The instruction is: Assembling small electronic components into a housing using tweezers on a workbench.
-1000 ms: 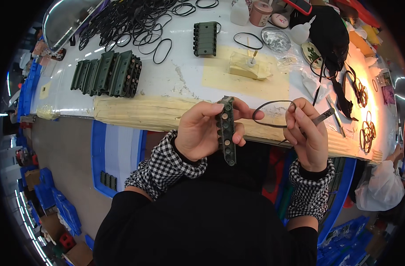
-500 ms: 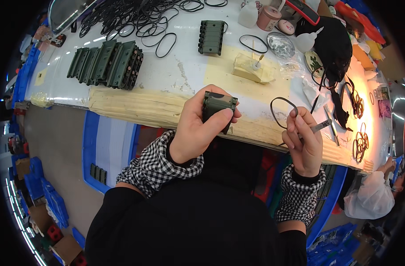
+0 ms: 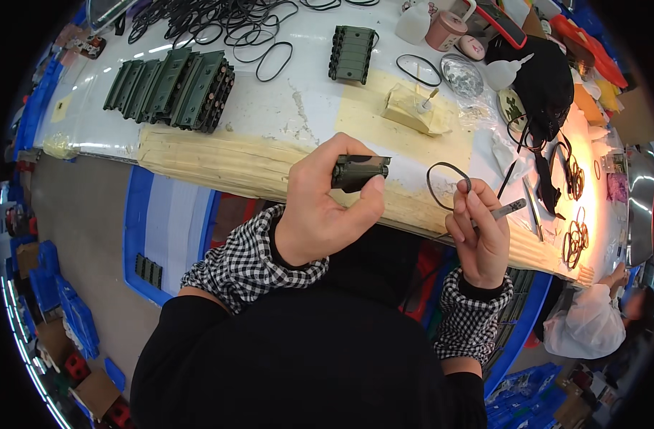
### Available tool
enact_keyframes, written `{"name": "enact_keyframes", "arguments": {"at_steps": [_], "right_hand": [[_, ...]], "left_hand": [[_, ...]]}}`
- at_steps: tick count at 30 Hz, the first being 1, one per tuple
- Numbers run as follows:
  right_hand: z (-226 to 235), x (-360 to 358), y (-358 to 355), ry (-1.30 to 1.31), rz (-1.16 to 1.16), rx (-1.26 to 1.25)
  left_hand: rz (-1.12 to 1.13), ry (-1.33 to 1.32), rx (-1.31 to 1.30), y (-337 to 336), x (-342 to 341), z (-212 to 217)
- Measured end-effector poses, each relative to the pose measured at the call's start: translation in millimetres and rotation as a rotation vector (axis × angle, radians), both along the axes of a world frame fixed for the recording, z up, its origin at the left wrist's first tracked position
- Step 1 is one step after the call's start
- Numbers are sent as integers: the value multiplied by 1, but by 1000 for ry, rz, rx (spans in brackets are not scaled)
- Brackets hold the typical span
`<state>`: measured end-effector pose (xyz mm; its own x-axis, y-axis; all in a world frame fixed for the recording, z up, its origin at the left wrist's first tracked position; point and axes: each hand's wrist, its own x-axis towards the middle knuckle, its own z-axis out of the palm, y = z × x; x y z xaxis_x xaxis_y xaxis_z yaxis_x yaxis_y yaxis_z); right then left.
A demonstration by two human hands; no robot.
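Note:
My left hand (image 3: 323,204) is closed around a small dark green toy-tank-like hull (image 3: 359,171), held tilted over the table's front edge. To its right, my right hand (image 3: 481,232) pinches a thin black rubber loop (image 3: 428,184) between thumb and fingertips. A slim grey metal tool (image 3: 511,208), which looks like tweezers, is also tucked in that hand; part of it is hidden by the fingers. The loop hangs apart from the hull. Farther back, one similar green hull (image 3: 350,56) sits on the table, and several more hulls (image 3: 198,93) stand in a row at the left.
A heap of black loops (image 3: 191,25) lies at the back. A tape-wrapped block (image 3: 416,113) with thin sticks, a black cloth bag (image 3: 531,82) and a pink cup (image 3: 445,30) are at the right. Blue bins (image 3: 135,232) stand below the table edge. Another person (image 3: 584,325) is at far right.
My left hand has tilted the green hull, and its thumb has moved lower off the hull's face. My right hand has come slightly left with the loop. The whole view has shifted a little.

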<state>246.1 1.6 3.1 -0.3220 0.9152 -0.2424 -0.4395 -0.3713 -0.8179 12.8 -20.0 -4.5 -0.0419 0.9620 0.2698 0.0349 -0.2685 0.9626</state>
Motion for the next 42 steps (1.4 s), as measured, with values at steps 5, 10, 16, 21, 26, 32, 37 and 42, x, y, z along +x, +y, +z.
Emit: {"name": "enact_keyframes", "arguments": {"at_steps": [5,10,16,21,26,32,37,42], "right_hand": [[1,-12,1,-145,-90,38],[9,-25,8,-242,-94,108],[22,-59,7,-523,-96,326],[22,-75,11,-572,-112,445],[19,-76,16,-568,-131,493],[25,-83,19,-585,-123,495],[28,-92,19,-590,-114,490],[32,-99,23,-607,-45,462]], "left_hand": [[-347,-704,-550,4,-5,12],[-509,-317,-446,3,-7,7],[-184,-89,-311,6,-1,4],[-96,-15,-259,4,-1,4],[-68,56,-172,0,-2,-3],[57,46,-80,2,-3,-7],[170,194,64,1,-7,-14],[267,299,170,-1,-13,-17]]}}
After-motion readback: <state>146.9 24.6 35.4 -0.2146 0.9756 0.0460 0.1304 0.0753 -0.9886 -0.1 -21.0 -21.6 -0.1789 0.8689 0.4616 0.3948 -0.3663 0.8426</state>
